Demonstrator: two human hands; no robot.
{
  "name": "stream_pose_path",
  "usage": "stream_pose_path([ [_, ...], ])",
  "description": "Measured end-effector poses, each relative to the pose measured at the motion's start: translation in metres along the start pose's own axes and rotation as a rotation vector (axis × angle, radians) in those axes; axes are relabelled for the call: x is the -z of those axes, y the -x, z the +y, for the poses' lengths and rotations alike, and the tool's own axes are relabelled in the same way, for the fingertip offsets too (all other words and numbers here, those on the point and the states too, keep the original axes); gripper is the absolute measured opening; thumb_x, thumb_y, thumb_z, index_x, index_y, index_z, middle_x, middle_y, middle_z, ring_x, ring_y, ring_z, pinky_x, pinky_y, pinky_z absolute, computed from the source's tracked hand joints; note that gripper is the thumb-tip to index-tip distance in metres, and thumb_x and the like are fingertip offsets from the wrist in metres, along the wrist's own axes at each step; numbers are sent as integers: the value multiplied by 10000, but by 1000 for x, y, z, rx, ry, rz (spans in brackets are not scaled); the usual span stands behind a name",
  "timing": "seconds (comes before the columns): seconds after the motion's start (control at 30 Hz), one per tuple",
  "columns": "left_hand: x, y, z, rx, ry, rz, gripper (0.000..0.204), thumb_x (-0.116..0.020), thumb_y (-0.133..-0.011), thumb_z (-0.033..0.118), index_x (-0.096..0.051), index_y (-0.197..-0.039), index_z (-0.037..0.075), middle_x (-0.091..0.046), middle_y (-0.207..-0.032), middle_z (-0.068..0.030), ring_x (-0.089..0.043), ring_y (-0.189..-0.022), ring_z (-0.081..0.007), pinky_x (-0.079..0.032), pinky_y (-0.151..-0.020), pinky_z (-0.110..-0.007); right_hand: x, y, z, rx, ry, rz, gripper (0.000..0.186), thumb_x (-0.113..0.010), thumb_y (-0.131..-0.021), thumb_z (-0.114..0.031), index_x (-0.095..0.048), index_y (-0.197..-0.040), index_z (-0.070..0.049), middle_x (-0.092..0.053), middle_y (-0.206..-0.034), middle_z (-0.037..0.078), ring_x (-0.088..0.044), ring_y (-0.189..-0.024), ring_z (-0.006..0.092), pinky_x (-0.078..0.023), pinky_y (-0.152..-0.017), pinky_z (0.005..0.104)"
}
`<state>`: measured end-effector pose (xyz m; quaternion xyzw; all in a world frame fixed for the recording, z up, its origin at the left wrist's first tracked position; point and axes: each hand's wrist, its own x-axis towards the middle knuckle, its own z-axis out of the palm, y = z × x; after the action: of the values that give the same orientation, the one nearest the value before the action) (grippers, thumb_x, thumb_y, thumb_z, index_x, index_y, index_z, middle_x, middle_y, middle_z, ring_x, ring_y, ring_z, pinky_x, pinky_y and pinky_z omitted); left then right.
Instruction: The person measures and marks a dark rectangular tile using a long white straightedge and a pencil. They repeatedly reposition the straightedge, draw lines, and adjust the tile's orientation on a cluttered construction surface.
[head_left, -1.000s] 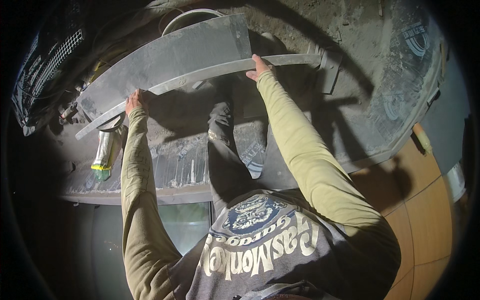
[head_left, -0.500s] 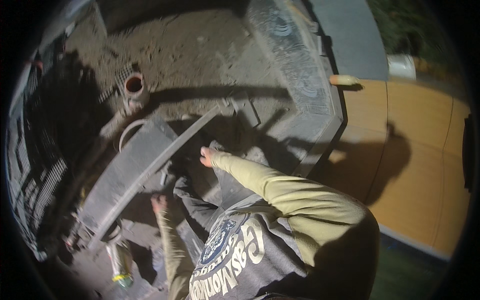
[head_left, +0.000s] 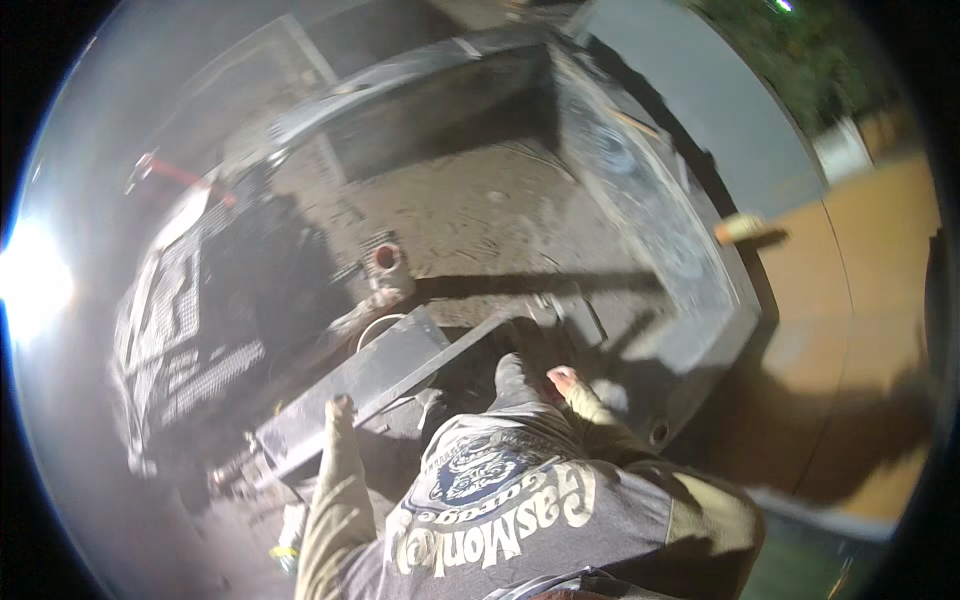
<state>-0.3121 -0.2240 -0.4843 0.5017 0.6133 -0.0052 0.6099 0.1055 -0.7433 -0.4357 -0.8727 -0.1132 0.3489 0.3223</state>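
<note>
2 hands in view, both blurred: L hand (head_left: 341,407) overlaps the grey panel (head_left: 372,370) in this view, can't tell if touching or if fingers are apart/together. R hand (head_left: 563,378) is by the R leg (head_left: 514,385), well off the panel, finger state also n/c. Panel lies slantwise in front w/ long strip (head_left: 445,362) along its near edge, approx. between body & round pipe (head_left: 397,280).
</note>
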Motion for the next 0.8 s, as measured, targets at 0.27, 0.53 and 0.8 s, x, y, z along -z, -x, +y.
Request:
stream_pose_path([
  [0.27, -105, 76, 103, -63, 276, 51, 360, -582, -888, 182, -605, -1227, 63, -693, -1096, -130, -713, -807, -254, -546, -687, -374, 44, -156, 157, -15, 546, -176, 446, -572, -818, -396, -713, -1024, -27, -677, -1086, 246, -650, -1062, 390, -515, -928, 452],
  [0.53, -304, 205, -98, 352, -85, 181, 361, -616, -841, 235, -716, -1149, 76, -681, -1221, -131, -696, -1028, -243, -524, -928, -367, 137, -232, -31, -321, -142, -424, 254, -571, -936, -242, -625, -1097, -54, -689, -812, 112, -655, -629, 248, -526, -540, 412],
  [0.8, -520, 271, -103, 475, 679, 398, 224, -611, -855, 206, -725, -984, 62, -705, -783, -73, -633, -576, -186, -539, -569, -365, 212, -342, -129, -234, 272, -634, 186, -562, -927, -172, -563, -1073, -57, -620, -778, 115, -601, -561, 241, -484, -435, 384],
])
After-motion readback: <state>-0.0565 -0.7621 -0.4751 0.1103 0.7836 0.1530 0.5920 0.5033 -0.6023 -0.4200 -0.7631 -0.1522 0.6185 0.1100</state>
